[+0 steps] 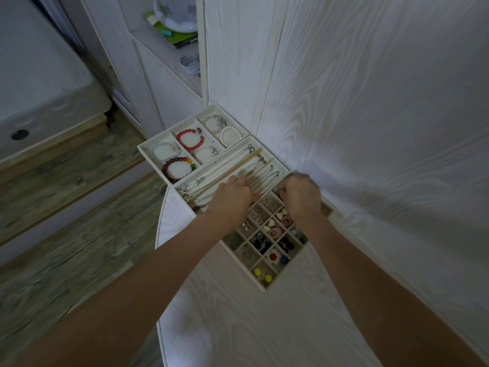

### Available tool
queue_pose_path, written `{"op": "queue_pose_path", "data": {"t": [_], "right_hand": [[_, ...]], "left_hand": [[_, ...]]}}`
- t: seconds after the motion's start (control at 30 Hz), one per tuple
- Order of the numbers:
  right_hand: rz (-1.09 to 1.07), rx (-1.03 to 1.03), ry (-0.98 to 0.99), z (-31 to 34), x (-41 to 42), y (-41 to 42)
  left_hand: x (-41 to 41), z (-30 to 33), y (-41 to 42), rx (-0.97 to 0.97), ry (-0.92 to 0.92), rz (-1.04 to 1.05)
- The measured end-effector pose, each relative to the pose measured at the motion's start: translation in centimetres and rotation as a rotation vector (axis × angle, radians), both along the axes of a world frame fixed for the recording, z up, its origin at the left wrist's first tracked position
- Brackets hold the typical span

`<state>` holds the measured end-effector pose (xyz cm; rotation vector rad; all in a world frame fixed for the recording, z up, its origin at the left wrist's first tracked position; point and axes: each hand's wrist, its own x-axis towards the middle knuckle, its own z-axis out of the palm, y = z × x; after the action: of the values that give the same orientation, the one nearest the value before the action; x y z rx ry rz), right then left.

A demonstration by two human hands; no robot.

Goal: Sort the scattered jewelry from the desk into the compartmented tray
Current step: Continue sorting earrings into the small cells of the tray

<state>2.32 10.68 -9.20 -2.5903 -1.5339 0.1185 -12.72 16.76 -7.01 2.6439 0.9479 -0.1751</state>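
White desk (264, 327) holds three trays (148, 151); both hands' (231, 196) grip unclear.

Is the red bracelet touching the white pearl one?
Apart. The head view shows the red bracelet in the middle slot and the pearl bracelet in the next slot, with a tray wall between them.

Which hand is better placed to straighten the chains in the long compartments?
Probably the left hand. Its fingers already lie over the chains in the middle tray. The right hand is beside it, over the far corner of the small-grid tray, and looks blurred.
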Motion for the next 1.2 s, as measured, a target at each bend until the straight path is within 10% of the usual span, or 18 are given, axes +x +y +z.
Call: {"op": "queue_pose_path", "data": {"t": [0.87,0.97,1.1,1.2], "right_hand": [[0.053,-0.135,-0.012,1.4,0.1,0.1],[-0.162,0.181,0.476,2.1,0.5,-0.8],[-0.674,0.493,1.665,3.9,0.2,-2.9],[-0.704,0.599,2.024,4.2,0.2,-4.1]], "left_hand": [[0.0,0.2,0.2,0.103,0.115,-0.087],[0.1,0.4,0.1,0.116,0.137,-0.111],[0.0,0.6,0.0,0.124,0.136,-0.120],[0.0,0.8,-0.1,0.120,0.140,-0.122]]}}
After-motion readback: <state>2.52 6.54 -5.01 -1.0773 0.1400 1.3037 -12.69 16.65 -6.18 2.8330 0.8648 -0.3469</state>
